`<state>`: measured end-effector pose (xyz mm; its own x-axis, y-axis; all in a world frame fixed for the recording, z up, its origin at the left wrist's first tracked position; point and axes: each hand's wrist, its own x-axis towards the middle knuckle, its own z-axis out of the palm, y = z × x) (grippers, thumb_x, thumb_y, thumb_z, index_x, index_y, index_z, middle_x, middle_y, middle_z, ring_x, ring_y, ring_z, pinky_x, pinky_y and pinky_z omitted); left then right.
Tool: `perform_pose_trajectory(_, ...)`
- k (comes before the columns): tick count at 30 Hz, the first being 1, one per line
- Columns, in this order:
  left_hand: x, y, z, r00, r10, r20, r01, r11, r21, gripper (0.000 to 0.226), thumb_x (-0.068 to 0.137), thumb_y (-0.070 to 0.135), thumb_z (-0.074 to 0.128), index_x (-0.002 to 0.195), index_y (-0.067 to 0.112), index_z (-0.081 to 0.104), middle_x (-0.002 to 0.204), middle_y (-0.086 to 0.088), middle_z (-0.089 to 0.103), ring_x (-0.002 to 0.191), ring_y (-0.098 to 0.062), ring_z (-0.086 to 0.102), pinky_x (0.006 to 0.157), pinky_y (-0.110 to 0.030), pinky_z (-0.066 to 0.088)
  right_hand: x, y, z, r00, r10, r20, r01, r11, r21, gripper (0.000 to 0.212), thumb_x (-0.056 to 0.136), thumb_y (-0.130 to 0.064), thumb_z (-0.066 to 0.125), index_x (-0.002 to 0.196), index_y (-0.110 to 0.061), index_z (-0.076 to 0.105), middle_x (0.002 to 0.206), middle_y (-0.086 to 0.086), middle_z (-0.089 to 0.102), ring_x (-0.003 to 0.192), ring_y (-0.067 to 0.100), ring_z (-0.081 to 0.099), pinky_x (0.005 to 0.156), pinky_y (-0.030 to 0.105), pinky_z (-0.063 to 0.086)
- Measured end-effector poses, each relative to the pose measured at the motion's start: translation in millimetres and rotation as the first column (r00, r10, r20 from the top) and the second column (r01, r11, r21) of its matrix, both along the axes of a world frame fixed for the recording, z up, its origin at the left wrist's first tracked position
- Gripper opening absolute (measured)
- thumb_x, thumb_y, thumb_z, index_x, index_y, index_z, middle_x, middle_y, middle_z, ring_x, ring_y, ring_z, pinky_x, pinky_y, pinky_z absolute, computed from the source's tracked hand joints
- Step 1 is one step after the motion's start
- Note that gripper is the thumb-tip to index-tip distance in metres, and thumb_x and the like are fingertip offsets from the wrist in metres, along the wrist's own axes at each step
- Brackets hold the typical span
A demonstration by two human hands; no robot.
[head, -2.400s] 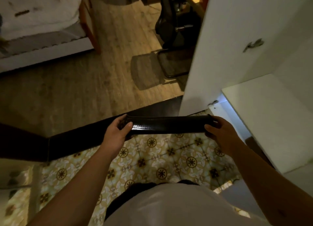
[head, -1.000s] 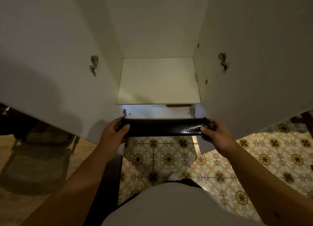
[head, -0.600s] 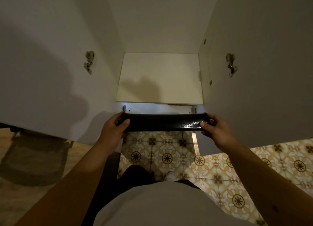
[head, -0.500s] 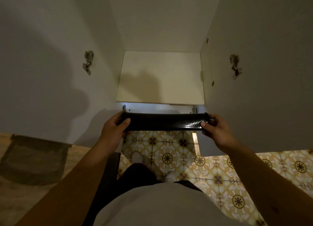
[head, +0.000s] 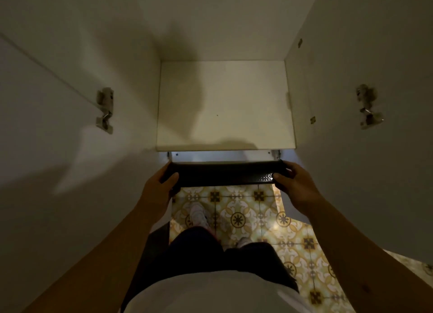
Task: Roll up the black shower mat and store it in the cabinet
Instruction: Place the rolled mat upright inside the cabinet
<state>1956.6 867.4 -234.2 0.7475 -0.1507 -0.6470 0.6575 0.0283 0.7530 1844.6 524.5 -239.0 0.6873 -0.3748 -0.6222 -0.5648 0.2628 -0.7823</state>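
Two hands, left hand (head: 159, 186) and right hand (head: 297, 183), clutch the rolled black mat (head: 225, 173) level before the open white cabinet's shelf (head: 225, 106), over patterned floor tiles (head: 236, 207).

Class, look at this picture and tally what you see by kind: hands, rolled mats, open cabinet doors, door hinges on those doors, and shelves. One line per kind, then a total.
Hands: 2, left hand and right hand
Rolled black mat: 1
Open cabinet doors: 2, left door, right door
Door hinges: 2, left hinge, right hinge
Shelf: 1
Total: 8

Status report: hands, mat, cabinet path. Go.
Left hand and right hand each grip an end of the rolled black mat. Mat level, just short of the shelf. Doors open, shelf bare.
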Motion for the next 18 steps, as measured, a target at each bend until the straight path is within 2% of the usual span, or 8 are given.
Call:
perform_pose_trajectory(5,23.1,7.6,-59.0,0.996,-0.009,-0.091,0.015,0.998,0.067,0.052,0.094,0.008,0.056,0.144,0.015,0.042,0.129,-0.004,0.056,0.107,-0.016,0.060,0.086,-0.032,0.052,25.1,8.4,-47.7,0.995,-0.026,-0.096,0.021,0.999,-0.044,0.053,0.082,-0.003,0.070,0.132,-0.014,0.054,0.113,0.005,0.065,0.100,0.020,0.065,0.079,0.031,0.054)
perform_pose_trajectory(9,30.8,5.1,-123.3,0.993,-0.001,-0.120,0.015,0.993,0.118,0.052,0.094,0.008,0.057,0.144,0.016,0.043,0.124,0.001,0.059,0.105,-0.010,0.061,0.086,-0.028,0.055,38.0,10.2,-109.1,0.987,-0.010,-0.163,0.003,0.999,-0.042,0.054,0.082,0.000,0.068,0.133,-0.010,0.051,0.112,0.005,0.061,0.099,0.019,0.063,0.078,0.031,0.055)
perform_pose_trajectory(14,40.8,-5.7,-238.4,0.991,-0.012,-0.131,0.043,0.970,0.239,0.035,0.095,0.012,0.058,0.130,0.012,0.055,0.121,-0.009,0.063,0.110,-0.027,0.062,0.097,-0.050,0.050,53.5,2.1,-223.7,0.973,0.035,-0.229,-0.058,0.994,-0.094,0.047,0.084,-0.008,0.069,0.127,-0.009,0.050,0.111,0.005,0.062,0.097,0.017,0.063,0.078,0.032,0.054)
perform_pose_trajectory(16,46.6,-11.9,-287.5,0.994,-0.001,-0.113,0.035,0.954,0.298,0.030,0.094,0.014,0.059,0.124,0.011,0.057,0.116,-0.011,0.064,0.106,-0.030,0.063,0.095,-0.052,0.050,59.1,-2.7,-276.3,0.969,0.064,-0.240,-0.094,0.989,-0.118,0.049,0.084,-0.012,0.070,0.129,-0.008,0.051,0.114,0.007,0.063,0.097,0.018,0.064,0.076,0.032,0.055)
perform_pose_trajectory(18,54.4,-18.2,-336.6,0.996,-0.006,-0.086,0.032,0.951,0.308,0.029,0.093,0.015,0.061,0.122,0.011,0.059,0.111,-0.013,0.066,0.102,-0.032,0.064,0.089,-0.048,0.053,65.5,-7.4,-328.8,0.969,0.071,-0.239,-0.107,0.984,-0.142,0.049,0.082,-0.016,0.072,0.127,-0.009,0.052,0.114,0.007,0.064,0.099,0.020,0.064,0.079,0.037,0.056)
